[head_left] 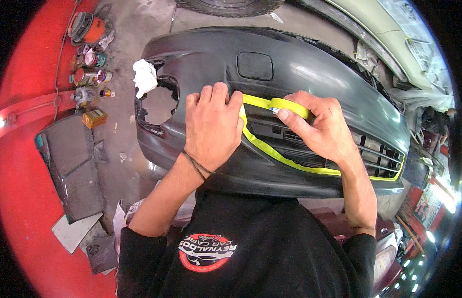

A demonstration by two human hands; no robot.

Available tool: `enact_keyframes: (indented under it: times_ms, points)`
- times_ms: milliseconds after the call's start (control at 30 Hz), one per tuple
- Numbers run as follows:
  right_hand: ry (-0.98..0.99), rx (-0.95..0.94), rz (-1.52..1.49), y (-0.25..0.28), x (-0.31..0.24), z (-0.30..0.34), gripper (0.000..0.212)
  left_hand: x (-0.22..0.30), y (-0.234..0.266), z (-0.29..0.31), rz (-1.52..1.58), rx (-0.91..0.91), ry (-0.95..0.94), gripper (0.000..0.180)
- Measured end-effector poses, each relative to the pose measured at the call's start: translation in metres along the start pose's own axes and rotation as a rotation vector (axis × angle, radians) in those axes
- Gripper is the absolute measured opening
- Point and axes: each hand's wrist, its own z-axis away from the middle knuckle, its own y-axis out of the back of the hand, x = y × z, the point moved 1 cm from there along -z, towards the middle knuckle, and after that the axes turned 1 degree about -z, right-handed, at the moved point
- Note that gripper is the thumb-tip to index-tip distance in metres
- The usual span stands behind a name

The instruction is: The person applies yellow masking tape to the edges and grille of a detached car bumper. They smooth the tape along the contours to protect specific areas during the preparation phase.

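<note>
A black car bumper lies across the space in front of me, with its slatted grille opening at the centre and right. A bright yellow-green masking tape strip runs along the lower edge of that opening and up its right end. My right hand grips the masking tape roll between thumb and fingers above the grille. From the roll a stretch of tape reaches left to my left hand. That hand's fingers are curled and pressed against the bumper at the opening's left corner, on the tape; its fingertips are partly hidden.
White crumpled material covers part of the bumper's left end, beside a round hole. Cans and bottles, an orange bucket and a yellow box stand left. Dark panels lie there too. A pale car body is far right.
</note>
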Motion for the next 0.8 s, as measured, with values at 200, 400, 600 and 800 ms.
enact_keyframes:
  times_ms: [200,400,600,800]
  points:
    - [0.148,-0.022,0.258,0.02,-0.002,0.019,0.028,-0.001,-0.001,-0.003,-0.037,-0.016,-0.049,0.043]
    - [-0.068,0.113,0.457,0.085,0.01,0.07,0.025,-0.005,0.0,-0.002,-0.018,-0.017,-0.073,0.041]
    - [-0.184,0.226,0.53,0.095,0.003,0.103,0.023,-0.009,0.003,-0.004,-0.029,-0.047,-0.116,0.041]
    - [-0.184,0.276,0.579,0.089,0.004,0.106,0.023,-0.013,0.003,-0.007,-0.045,-0.045,-0.146,0.037]
